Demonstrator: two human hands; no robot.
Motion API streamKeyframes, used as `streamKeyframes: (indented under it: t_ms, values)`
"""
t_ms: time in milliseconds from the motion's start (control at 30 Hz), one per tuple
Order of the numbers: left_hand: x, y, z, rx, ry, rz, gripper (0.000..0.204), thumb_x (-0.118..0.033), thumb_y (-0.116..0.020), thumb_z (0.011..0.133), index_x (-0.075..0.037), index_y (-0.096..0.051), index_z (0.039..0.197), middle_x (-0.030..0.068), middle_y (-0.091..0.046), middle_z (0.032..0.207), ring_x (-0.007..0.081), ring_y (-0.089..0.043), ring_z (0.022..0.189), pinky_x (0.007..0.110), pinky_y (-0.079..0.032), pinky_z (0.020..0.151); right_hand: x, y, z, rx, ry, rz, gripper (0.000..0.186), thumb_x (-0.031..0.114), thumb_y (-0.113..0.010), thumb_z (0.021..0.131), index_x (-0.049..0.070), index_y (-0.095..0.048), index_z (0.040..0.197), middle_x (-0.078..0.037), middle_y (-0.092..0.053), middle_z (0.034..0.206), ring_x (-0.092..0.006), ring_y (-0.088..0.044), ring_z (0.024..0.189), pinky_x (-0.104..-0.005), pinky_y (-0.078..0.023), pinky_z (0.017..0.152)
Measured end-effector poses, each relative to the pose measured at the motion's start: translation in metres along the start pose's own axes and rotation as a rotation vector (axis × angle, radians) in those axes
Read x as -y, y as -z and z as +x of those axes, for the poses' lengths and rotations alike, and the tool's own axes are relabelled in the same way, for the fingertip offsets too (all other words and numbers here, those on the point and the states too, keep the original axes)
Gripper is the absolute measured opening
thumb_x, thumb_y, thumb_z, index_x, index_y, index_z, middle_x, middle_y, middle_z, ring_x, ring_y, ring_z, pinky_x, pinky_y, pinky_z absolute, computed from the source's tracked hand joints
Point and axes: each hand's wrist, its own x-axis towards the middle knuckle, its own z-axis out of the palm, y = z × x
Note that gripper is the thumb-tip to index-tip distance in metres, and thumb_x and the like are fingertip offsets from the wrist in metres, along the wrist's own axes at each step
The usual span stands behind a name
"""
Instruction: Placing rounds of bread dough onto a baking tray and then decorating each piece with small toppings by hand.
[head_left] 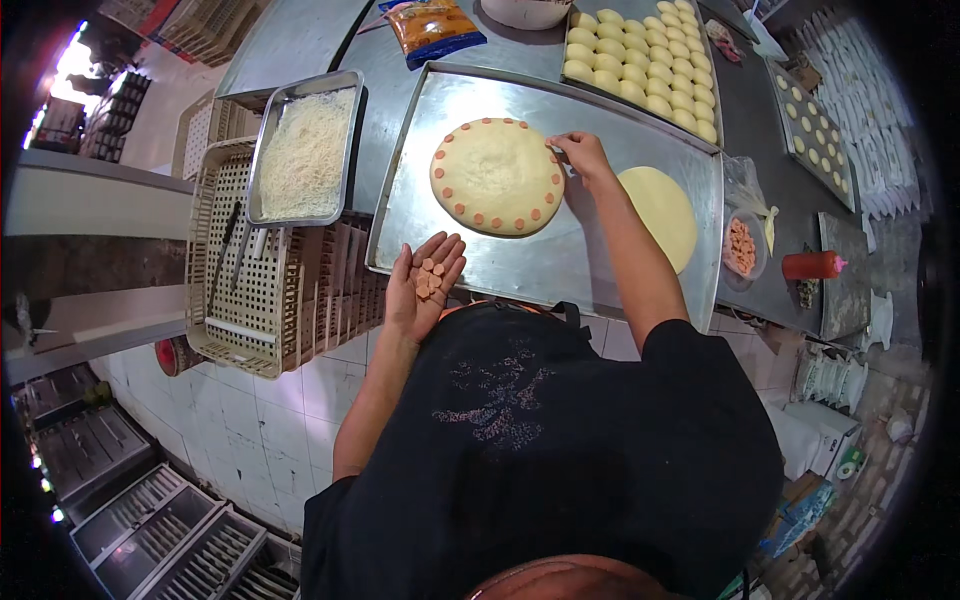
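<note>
My left hand (425,280) is palm up below the tray's near left, holding several pink sausage slices (430,276) in its cupped palm. A round pale dough (493,165) lies on a large metal tray (610,285), ringed along its edge with similar slices. My right hand (575,150) is at that dough's upper right edge, fingers pinched; what is between the fingertips is too small to make out. A second flat dough round (660,215) lies to the right, partly behind my right forearm.
Shredded topping fills a steel pan (305,150) at left, above plastic crates (240,290). Dough balls (640,65) crowd a back tray; an orange packet (425,30) lies nearby. Right: a bowl of pink pieces (741,247), a red bottle (810,265), another dough tray (810,125).
</note>
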Motion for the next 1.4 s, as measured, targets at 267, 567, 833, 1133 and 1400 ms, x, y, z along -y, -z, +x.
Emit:
streamKeyframes:
  t_ms: [267,567,833,1133,1400]
  values:
    - [-0.001,-0.004,0.001,-0.026,0.008,0.015,0.057,-0.038,-0.032,0.109,0.008,-0.044,0.141,0.0250,-0.048,0.146,0.0355,-0.047,0.137,0.046,-0.040,0.116,0.002,-0.003,-0.001,0.017,-0.012,0.043,0.022,0.021,-0.079,0.083,0.001,-0.073,0.090,-0.006,-0.071,0.082,-0.0154,-0.065,0.074,-0.0304,-0.050,0.067]
    - [-0.004,-0.002,0.002,-0.006,-0.008,-0.001,0.057,-0.038,-0.032,0.109,0.008,-0.043,0.141,0.0248,-0.048,0.146,0.0348,-0.047,0.137,0.046,-0.041,0.116,-0.007,-0.004,0.016,0.025,0.106,-0.086,0.022,0.021,-0.078,0.083,0.001,-0.073,0.091,-0.008,-0.072,0.085,-0.0175,-0.066,0.075,-0.0311,-0.052,0.071]
    - [-0.010,-0.001,-0.002,-0.024,-0.045,0.040,0.060,-0.040,-0.032,0.109,0.008,-0.041,0.142,0.0257,-0.045,0.147,0.0360,-0.045,0.139,0.046,-0.037,0.118,0.004,-0.035,0.038,-0.070,0.550,-0.568,0.027,0.024,-0.068,0.091,0.002,-0.074,0.103,-0.012,-0.072,0.086,-0.0235,-0.067,0.077,-0.0327,-0.053,0.077]
    - [-0.013,-0.003,-0.005,-0.072,-0.083,0.028,0.058,-0.039,-0.032,0.109,0.008,-0.043,0.141,0.0255,-0.046,0.147,0.0354,-0.047,0.137,0.045,-0.039,0.117,0.018,-0.037,0.029,-0.124,0.594,-0.682,0.024,0.026,-0.069,0.086,0.007,-0.077,0.098,-0.014,-0.072,0.092,-0.0258,-0.068,0.080,-0.0363,-0.054,0.075]
    - [-0.012,-0.002,-0.003,-0.067,-0.070,0.040,0.058,-0.040,-0.032,0.109,0.008,-0.042,0.141,0.0256,-0.046,0.146,0.0357,-0.047,0.137,0.045,-0.040,0.117,0.029,-0.032,0.023,0.012,0.152,-0.361,0.021,0.024,-0.071,0.087,0.005,-0.077,0.092,-0.009,-0.072,0.079,-0.0176,-0.067,0.073,-0.0344,-0.054,0.070]
